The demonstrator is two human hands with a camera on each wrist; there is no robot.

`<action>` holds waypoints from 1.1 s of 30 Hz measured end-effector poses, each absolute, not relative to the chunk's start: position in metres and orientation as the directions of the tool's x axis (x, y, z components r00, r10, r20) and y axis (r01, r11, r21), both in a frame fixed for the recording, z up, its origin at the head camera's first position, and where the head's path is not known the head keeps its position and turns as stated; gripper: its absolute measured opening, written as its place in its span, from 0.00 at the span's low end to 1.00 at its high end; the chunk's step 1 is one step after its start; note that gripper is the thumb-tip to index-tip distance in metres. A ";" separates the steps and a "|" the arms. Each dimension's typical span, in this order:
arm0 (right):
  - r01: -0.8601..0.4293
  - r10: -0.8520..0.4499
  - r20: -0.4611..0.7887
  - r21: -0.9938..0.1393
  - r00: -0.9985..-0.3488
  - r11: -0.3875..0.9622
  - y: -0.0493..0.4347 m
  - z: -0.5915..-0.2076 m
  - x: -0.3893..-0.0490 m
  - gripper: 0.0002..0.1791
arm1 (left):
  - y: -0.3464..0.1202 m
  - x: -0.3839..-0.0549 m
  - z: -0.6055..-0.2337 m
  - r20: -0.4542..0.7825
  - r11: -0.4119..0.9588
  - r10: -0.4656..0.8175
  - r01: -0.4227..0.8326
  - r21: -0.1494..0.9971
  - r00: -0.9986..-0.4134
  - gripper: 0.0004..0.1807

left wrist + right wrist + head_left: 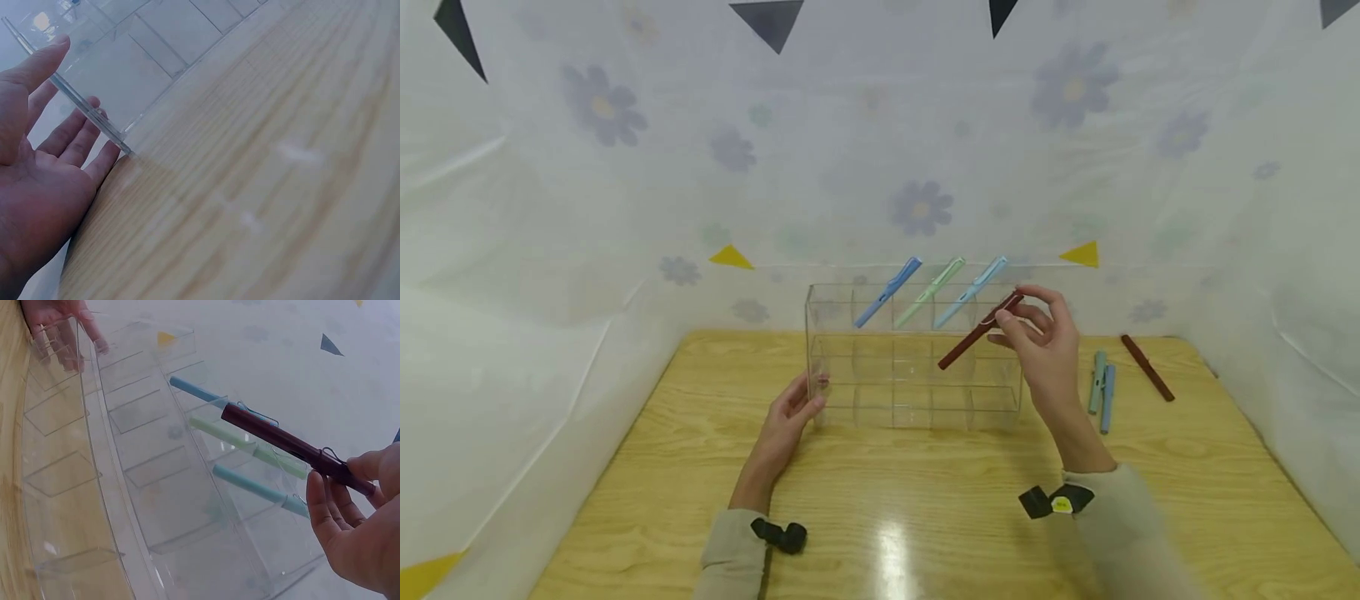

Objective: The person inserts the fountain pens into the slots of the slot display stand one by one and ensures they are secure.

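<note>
A clear acrylic pen rack [912,408] with rows of compartments stands on the table. My left hand [786,421] holds its left side wall, thumb in front and fingers round behind, as the left wrist view shows. My right hand [1047,350] pinches a dark red pen [967,343] by its clip end, thumb against fingers. The pen slants, its lower end toward the left, in front of the rack's right part. A blue pen [887,292], a light green pen [929,292] and a light blue pen [972,292] lean side by side in the top row.
Right of the rack a green pen [1097,382] and a blue pen [1108,400] lie close together on the wooden table [865,492]. Farther right lies another dark red pen [1147,367]. A white flowered sheet [842,167] hangs behind and at both sides.
</note>
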State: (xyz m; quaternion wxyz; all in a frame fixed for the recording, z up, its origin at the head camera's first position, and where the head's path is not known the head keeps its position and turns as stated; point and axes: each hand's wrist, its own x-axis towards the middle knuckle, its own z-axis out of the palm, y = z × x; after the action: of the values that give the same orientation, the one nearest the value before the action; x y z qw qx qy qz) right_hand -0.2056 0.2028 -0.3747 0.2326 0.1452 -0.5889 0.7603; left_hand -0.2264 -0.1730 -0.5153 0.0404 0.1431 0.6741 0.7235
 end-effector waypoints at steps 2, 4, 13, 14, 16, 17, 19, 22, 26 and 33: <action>-0.537 0.192 0.506 -0.823 -0.841 -0.187 0.193 -0.374 -0.211 0.23 | -0.173 -0.227 -0.515 0.160 -0.095 0.249 0.140 0.986 -0.955 0.33; -0.545 0.190 0.515 -0.820 -0.836 -0.175 0.183 -0.374 -0.216 0.24 | -0.173 -0.226 -0.516 0.161 -0.099 0.246 0.141 0.985 -0.956 0.33; -0.551 0.179 0.530 -0.829 -0.829 -0.099 0.144 -0.378 -0.232 0.22 | -0.176 -0.219 -0.516 0.147 -0.084 0.240 0.130 0.988 -0.959 0.32; -0.556 0.178 0.536 -0.827 -0.826 -0.090 0.140 -0.378 -0.233 0.22 | -0.176 -0.219 -0.515 0.151 -0.087 0.241 0.134 0.987 -0.959 0.32; -0.565 0.170 0.547 -0.822 -0.820 -0.079 0.133 -0.379 -0.236 0.22 | -0.177 -0.219 -0.515 0.157 -0.093 0.244 0.138 0.986 -0.957 0.32; -0.567 0.167 0.550 -0.821 -0.818 -0.072 0.130 -0.379 -0.237 0.22 | -0.177 -0.219 -0.515 0.157 -0.098 0.243 0.137 0.986 -0.957 0.32; -0.569 0.162 0.555 -0.821 -0.816 -0.052 0.123 -0.380 -0.239 0.21 | -0.177 -0.220 -0.515 0.162 -0.107 0.242 0.139 0.984 -0.957 0.32; -0.577 0.165 0.567 -0.817 -0.807 -0.018 0.115 -0.384 -0.241 0.19 | -0.177 -0.220 -0.515 0.168 -0.112 0.242 0.144 0.983 -0.956 0.32; -0.585 0.172 0.579 -0.811 -0.797 0.019 0.106 -0.388 -0.242 0.18 | -0.177 -0.220 -0.513 0.166 -0.103 0.242 0.145 0.984 -0.956 0.32; -0.506 0.156 0.506 -0.861 -0.848 0.042 0.093 -0.377 -0.226 0.17 | -0.177 -0.221 -0.516 0.160 -0.104 0.232 0.139 0.985 -0.959 0.33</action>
State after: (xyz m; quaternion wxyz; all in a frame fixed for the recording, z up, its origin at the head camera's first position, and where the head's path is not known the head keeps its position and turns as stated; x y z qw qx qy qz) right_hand -0.2265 0.0927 -0.3767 0.2435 0.1288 -0.6795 0.6800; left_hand -0.2206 -0.1766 -0.5162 0.0319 0.1389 0.6687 0.7297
